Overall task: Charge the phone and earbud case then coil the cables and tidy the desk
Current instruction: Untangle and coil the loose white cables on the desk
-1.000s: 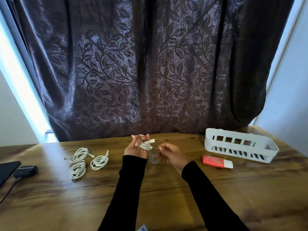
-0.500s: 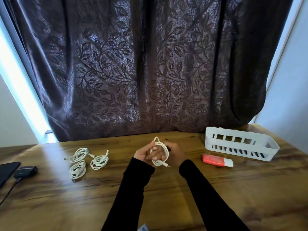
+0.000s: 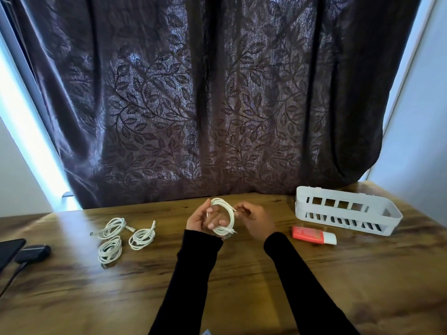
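My left hand (image 3: pixel 202 220) holds a coiled white cable (image 3: pixel 226 215) looped around its fingers, above the middle of the wooden desk (image 3: pixel 242 281). My right hand (image 3: pixel 256 221) is just to the right of the coil, fingers curled and pinching the cable's loose end near the top. Three other white coiled cables (image 3: pixel 121 235) lie on the desk to the left. At the far left edge sit a dark phone (image 3: pixel 8 250) and a black earbud case (image 3: pixel 33 253), with a dark cable running off from them.
A white slotted plastic basket (image 3: pixel 346 210) stands at the back right of the desk. A red and white tube (image 3: pixel 313 235) lies in front of it. A dark leaf-patterned curtain (image 3: pixel 217 105) hangs behind the desk.
The cable went from a loose bunch in my left hand to a round coil around its fingers. My right hand came onto the coil, then drew slightly right.
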